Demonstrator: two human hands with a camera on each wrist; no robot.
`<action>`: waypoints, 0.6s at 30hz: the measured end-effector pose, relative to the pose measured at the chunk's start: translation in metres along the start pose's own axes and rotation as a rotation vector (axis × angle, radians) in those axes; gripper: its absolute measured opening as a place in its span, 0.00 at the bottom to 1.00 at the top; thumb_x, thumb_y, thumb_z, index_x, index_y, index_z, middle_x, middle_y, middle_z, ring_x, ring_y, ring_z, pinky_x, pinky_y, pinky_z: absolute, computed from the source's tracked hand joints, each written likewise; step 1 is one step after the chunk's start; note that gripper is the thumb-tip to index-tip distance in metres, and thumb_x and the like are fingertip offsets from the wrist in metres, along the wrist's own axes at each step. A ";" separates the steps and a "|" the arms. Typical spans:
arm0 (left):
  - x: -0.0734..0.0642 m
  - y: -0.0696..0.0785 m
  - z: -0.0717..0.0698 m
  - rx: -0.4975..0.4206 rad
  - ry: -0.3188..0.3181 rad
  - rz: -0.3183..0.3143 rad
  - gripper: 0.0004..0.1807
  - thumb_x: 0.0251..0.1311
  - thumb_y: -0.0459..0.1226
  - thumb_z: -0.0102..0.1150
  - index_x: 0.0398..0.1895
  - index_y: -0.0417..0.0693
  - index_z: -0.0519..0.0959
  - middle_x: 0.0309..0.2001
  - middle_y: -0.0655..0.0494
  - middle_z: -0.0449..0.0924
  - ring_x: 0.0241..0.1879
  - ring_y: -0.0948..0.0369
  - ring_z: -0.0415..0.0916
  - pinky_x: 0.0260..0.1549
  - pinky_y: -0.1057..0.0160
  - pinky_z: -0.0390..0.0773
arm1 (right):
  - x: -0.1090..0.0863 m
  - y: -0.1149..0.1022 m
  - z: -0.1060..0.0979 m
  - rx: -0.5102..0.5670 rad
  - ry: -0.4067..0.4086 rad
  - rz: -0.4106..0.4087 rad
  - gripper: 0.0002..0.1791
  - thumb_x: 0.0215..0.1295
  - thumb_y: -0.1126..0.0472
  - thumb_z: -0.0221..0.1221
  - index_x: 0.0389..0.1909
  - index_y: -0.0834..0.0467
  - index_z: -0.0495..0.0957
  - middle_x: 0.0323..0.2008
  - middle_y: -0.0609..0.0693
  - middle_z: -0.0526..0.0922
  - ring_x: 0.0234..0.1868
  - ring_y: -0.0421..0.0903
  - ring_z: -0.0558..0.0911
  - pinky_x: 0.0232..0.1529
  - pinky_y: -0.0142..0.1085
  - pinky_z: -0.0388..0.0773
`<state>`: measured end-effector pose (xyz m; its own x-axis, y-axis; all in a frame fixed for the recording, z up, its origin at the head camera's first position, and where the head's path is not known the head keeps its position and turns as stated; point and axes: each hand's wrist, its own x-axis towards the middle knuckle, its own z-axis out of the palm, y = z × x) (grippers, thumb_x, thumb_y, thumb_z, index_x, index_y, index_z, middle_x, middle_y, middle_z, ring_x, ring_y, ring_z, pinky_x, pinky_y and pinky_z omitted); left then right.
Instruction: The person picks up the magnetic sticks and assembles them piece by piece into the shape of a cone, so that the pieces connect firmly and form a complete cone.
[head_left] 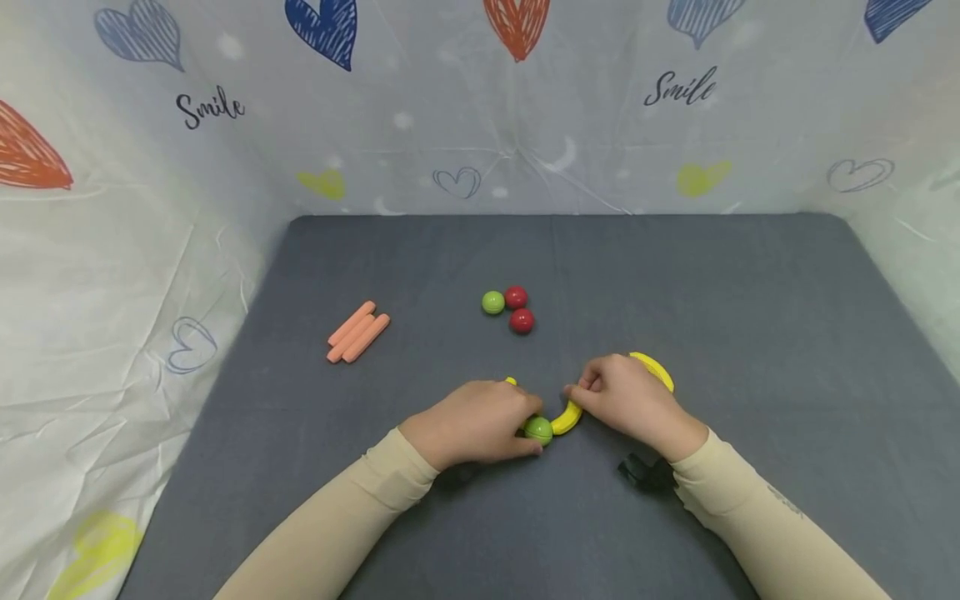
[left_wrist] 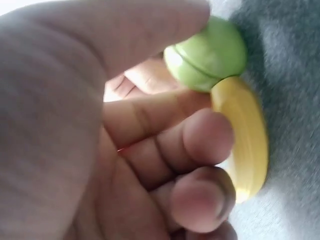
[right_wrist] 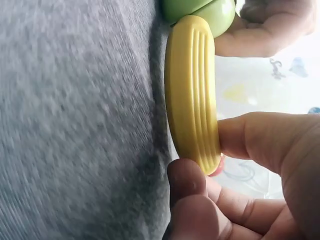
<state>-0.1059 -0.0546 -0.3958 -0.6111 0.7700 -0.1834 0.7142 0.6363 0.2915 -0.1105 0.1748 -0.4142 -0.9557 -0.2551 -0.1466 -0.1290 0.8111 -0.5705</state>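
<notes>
My left hand (head_left: 480,421) pinches a shiny green ball (head_left: 538,430) between thumb and fingers, low over the grey cloth. A groove runs round the ball in the left wrist view. My right hand (head_left: 633,398) pinches the far end of a curved yellow piece (head_left: 567,418), banana-like with ribs along its side. The piece's near end meets the green ball (right_wrist: 215,15) in the right wrist view. Another curved yellow piece (head_left: 654,369) lies partly hidden behind the right hand. A bit of yellow (head_left: 511,381) shows past the left hand's knuckles, the rest hidden.
Several orange sticks (head_left: 357,332) lie side by side at the left of the grey-covered table (head_left: 712,292). Farther back near the middle, a second green ball (head_left: 492,302) sits by two red balls (head_left: 522,321). A white curtain (head_left: 420,108) printed with hearts hangs behind.
</notes>
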 end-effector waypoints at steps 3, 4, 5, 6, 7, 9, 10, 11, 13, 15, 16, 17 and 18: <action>0.000 0.001 0.001 0.018 0.027 -0.002 0.19 0.61 0.57 0.73 0.29 0.58 0.77 0.22 0.65 0.67 0.22 0.67 0.65 0.20 0.68 0.64 | -0.002 -0.002 0.002 0.000 -0.012 0.002 0.15 0.66 0.54 0.68 0.21 0.53 0.81 0.17 0.43 0.76 0.18 0.41 0.73 0.23 0.36 0.70; 0.000 0.002 0.002 0.029 0.050 0.004 0.19 0.61 0.59 0.72 0.29 0.58 0.78 0.23 0.65 0.67 0.22 0.67 0.64 0.21 0.68 0.64 | -0.002 -0.003 0.003 -0.004 -0.014 -0.001 0.15 0.67 0.54 0.68 0.21 0.53 0.81 0.16 0.43 0.76 0.17 0.41 0.72 0.23 0.36 0.69; 0.000 0.003 0.003 0.041 0.076 0.013 0.20 0.61 0.60 0.72 0.28 0.58 0.78 0.24 0.65 0.66 0.22 0.67 0.64 0.21 0.68 0.64 | -0.003 -0.003 0.003 -0.006 -0.017 -0.002 0.16 0.67 0.54 0.67 0.21 0.53 0.81 0.16 0.43 0.76 0.17 0.41 0.72 0.23 0.36 0.69; 0.001 0.004 0.005 0.058 0.108 0.024 0.21 0.61 0.61 0.71 0.28 0.58 0.78 0.24 0.65 0.66 0.21 0.67 0.63 0.21 0.68 0.64 | -0.003 -0.004 0.004 -0.010 -0.018 0.001 0.16 0.68 0.53 0.67 0.20 0.53 0.80 0.16 0.43 0.75 0.17 0.41 0.72 0.22 0.36 0.69; 0.002 0.006 0.007 0.077 0.140 0.035 0.22 0.62 0.62 0.70 0.27 0.58 0.78 0.24 0.65 0.65 0.21 0.67 0.63 0.21 0.68 0.65 | -0.004 -0.005 0.005 -0.016 -0.020 -0.002 0.17 0.68 0.53 0.67 0.20 0.53 0.80 0.16 0.43 0.75 0.17 0.41 0.72 0.22 0.36 0.68; 0.003 0.009 0.012 0.110 0.191 0.056 0.22 0.64 0.61 0.69 0.24 0.58 0.77 0.24 0.65 0.64 0.20 0.68 0.62 0.22 0.68 0.65 | -0.005 -0.006 0.006 -0.018 -0.028 -0.005 0.18 0.68 0.53 0.67 0.19 0.52 0.79 0.16 0.43 0.75 0.16 0.41 0.71 0.22 0.36 0.67; 0.004 0.011 0.014 0.125 0.210 0.062 0.22 0.64 0.60 0.69 0.23 0.58 0.77 0.23 0.64 0.64 0.20 0.68 0.61 0.22 0.67 0.65 | -0.005 -0.006 0.007 -0.019 -0.032 -0.011 0.18 0.69 0.53 0.67 0.18 0.52 0.79 0.15 0.43 0.74 0.16 0.40 0.71 0.21 0.35 0.67; 0.004 0.012 0.016 0.134 0.223 0.065 0.21 0.65 0.59 0.69 0.23 0.59 0.77 0.23 0.65 0.64 0.20 0.68 0.61 0.22 0.67 0.65 | -0.006 -0.007 0.007 -0.019 -0.039 -0.017 0.19 0.69 0.53 0.67 0.17 0.51 0.79 0.15 0.42 0.73 0.16 0.40 0.70 0.21 0.35 0.66; 0.005 0.014 0.019 0.148 0.234 0.063 0.20 0.66 0.57 0.69 0.22 0.59 0.77 0.23 0.65 0.63 0.19 0.69 0.60 0.23 0.67 0.66 | -0.008 -0.008 0.007 -0.027 -0.047 -0.031 0.21 0.69 0.53 0.67 0.15 0.50 0.77 0.14 0.41 0.70 0.15 0.39 0.68 0.20 0.34 0.63; 0.006 0.017 0.020 0.150 0.229 0.057 0.20 0.66 0.54 0.70 0.21 0.59 0.77 0.22 0.64 0.64 0.19 0.68 0.61 0.22 0.66 0.66 | -0.009 -0.010 0.007 -0.043 -0.053 -0.033 0.25 0.69 0.53 0.66 0.12 0.49 0.73 0.12 0.40 0.65 0.14 0.38 0.65 0.19 0.33 0.59; 0.007 0.016 0.020 0.151 0.225 0.051 0.20 0.66 0.53 0.70 0.20 0.59 0.77 0.22 0.64 0.65 0.18 0.68 0.62 0.21 0.67 0.66 | -0.008 -0.010 0.006 -0.052 -0.050 -0.036 0.26 0.69 0.53 0.66 0.11 0.49 0.71 0.11 0.40 0.63 0.13 0.38 0.63 0.18 0.33 0.57; 0.007 0.016 0.020 0.155 0.219 0.044 0.20 0.66 0.52 0.71 0.20 0.59 0.76 0.22 0.64 0.65 0.18 0.68 0.62 0.21 0.67 0.67 | -0.006 -0.011 0.005 -0.061 -0.041 -0.034 0.27 0.69 0.53 0.66 0.10 0.49 0.70 0.11 0.40 0.61 0.13 0.38 0.62 0.19 0.33 0.56; 0.007 0.016 0.019 0.166 0.216 0.036 0.20 0.65 0.52 0.71 0.19 0.59 0.76 0.22 0.64 0.66 0.18 0.68 0.63 0.20 0.67 0.68 | -0.003 -0.012 0.003 -0.065 -0.028 -0.037 0.26 0.69 0.53 0.66 0.10 0.50 0.71 0.11 0.40 0.62 0.13 0.38 0.62 0.19 0.33 0.57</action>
<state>-0.0929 -0.0380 -0.4102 -0.6301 0.7757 0.0338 0.7721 0.6214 0.1332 -0.1054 0.1646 -0.4094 -0.9424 -0.2995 -0.1489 -0.1823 0.8332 -0.5221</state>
